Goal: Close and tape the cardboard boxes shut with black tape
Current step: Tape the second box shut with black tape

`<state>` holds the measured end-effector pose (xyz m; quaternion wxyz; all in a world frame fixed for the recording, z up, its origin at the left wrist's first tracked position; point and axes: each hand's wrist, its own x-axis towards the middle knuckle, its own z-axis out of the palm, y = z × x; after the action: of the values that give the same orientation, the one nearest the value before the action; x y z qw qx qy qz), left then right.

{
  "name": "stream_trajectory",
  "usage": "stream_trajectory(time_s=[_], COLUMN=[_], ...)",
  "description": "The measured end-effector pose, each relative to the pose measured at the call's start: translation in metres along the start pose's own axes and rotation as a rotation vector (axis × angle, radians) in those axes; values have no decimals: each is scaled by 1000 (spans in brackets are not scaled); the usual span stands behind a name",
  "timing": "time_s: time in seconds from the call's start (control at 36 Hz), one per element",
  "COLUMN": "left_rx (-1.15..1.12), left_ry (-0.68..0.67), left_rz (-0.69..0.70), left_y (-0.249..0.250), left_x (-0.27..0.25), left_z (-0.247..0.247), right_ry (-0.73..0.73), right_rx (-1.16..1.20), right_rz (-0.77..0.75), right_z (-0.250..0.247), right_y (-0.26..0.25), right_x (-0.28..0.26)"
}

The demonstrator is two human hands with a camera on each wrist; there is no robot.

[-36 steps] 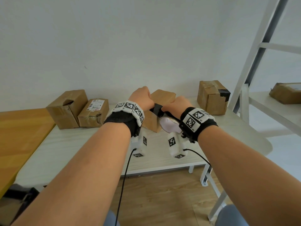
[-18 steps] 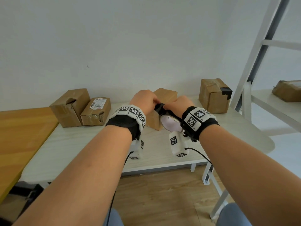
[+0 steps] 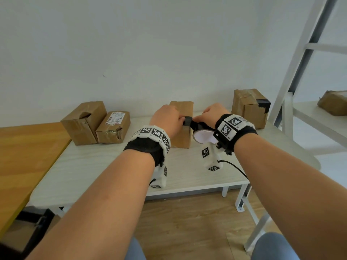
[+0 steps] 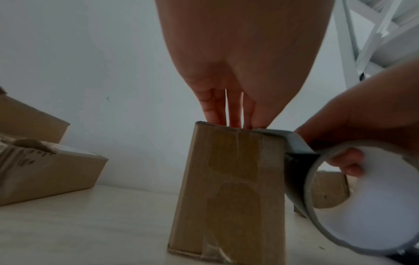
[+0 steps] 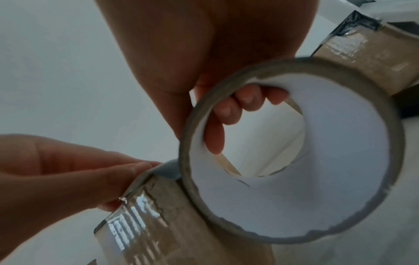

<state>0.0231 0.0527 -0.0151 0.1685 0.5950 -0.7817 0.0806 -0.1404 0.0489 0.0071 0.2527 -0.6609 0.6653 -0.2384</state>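
A small upright cardboard box (image 3: 181, 136) stands mid-table. My left hand (image 3: 180, 119) rests on its top, straight fingers (image 4: 229, 111) pressing the free end of the black tape (image 4: 272, 132) onto the top edge. My right hand (image 3: 204, 117) grips the tape roll (image 3: 203, 136) just right of the box, fingers (image 5: 229, 109) curled through its white core (image 5: 328, 179). A short strip runs taut from the roll to the box's top right corner. The top face under my left hand is hidden.
Two brown boxes (image 3: 82, 124) (image 3: 113, 129) sit at the back left of the white table (image 3: 93, 166). A box with black tape on its corner (image 3: 249, 107) stands back right. A white shelf frame (image 3: 300, 62) with another box (image 3: 332, 102) is at right, and a wooden table (image 3: 22, 156) at left.
Both hands moved from in front of the box up onto its top. The tape end now lies on the top edge under my left fingers, and the roll sits lower beside the box.
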Motion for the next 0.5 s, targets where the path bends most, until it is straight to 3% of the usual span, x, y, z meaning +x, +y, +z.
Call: stream_trajectory(time_s=[0.5], left_rx=[-29], left_ry=[60], left_rz=[-2], left_y=[6], left_x=[-5], left_z=[-1], right_ry=[-31], right_rx=[175], right_rz=[15], right_z=[17], right_y=[34], right_x=[6])
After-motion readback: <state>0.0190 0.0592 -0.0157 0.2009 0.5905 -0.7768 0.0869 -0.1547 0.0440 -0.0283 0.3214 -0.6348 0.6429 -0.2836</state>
